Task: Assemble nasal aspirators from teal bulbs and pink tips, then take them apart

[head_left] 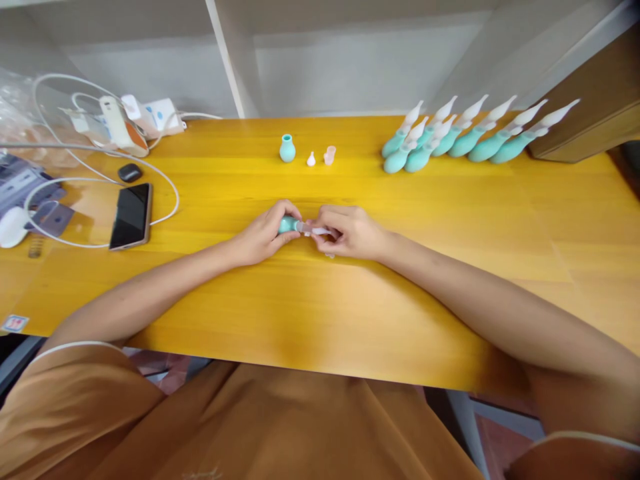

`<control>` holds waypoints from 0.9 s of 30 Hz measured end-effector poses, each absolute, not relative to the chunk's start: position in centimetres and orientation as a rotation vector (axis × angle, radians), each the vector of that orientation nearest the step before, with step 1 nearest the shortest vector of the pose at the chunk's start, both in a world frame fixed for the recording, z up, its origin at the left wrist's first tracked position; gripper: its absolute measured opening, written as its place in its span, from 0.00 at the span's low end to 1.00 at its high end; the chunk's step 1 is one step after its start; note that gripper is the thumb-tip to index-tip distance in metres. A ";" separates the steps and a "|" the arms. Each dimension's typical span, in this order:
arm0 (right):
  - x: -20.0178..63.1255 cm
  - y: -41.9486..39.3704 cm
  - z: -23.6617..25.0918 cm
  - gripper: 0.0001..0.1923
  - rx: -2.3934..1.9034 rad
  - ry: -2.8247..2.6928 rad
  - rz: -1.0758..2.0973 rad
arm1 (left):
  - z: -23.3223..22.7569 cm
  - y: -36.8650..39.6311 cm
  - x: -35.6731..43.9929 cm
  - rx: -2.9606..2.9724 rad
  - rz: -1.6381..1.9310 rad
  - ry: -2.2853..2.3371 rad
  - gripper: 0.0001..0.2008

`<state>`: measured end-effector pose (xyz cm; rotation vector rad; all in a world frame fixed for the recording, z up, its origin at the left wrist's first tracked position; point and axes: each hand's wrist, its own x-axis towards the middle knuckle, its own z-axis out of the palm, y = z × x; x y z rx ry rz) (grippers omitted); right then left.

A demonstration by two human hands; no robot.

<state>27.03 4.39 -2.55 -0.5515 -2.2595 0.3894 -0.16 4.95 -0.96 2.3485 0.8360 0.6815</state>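
Observation:
My left hand is closed round a teal squeeze bulb, which lies sideways with its neck toward the right. A translucent connector sits at the bulb's neck. My right hand pinches a white pointed nozzle at the connector's other end; the fingers partly hide it, and I cannot tell how far the two are joined. Beyond my hands stand a loose teal bulb with an open top, a small pale tip and a translucent pinkish connector.
Several teal bulbs with white nozzles stand grouped at the back right, beside a brown box. On the left are a phone, a black earbud case, white cables and a power strip.

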 end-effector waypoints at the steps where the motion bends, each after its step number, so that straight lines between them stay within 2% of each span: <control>1: 27.0 4.4 -2.6 0.02 -0.557 -2.256 0.390 | -0.9 4.9 -0.2 2.350 0.675 0.843 0.14; 5: 26.9 4.6 -2.6 0.04 -0.585 -2.220 0.381 | -0.9 4.8 -0.1 2.365 0.717 0.957 0.19; 9: 27.0 4.9 -2.5 0.04 -0.585 -2.190 0.417 | -0.8 4.8 0.0 2.381 0.775 1.026 0.12; 14: 27.2 5.0 -2.5 0.02 -0.566 -2.160 0.457 | -0.6 5.0 -0.3 2.269 0.748 0.984 0.17; 24: 27.2 4.5 -2.5 0.07 -0.511 -2.260 0.410 | -1.2 5.0 -0.4 2.349 0.689 0.835 0.14; 27: 27.2 4.5 -2.5 0.05 -0.550 -2.269 0.424 | -1.3 5.1 -0.3 2.351 0.707 0.836 0.13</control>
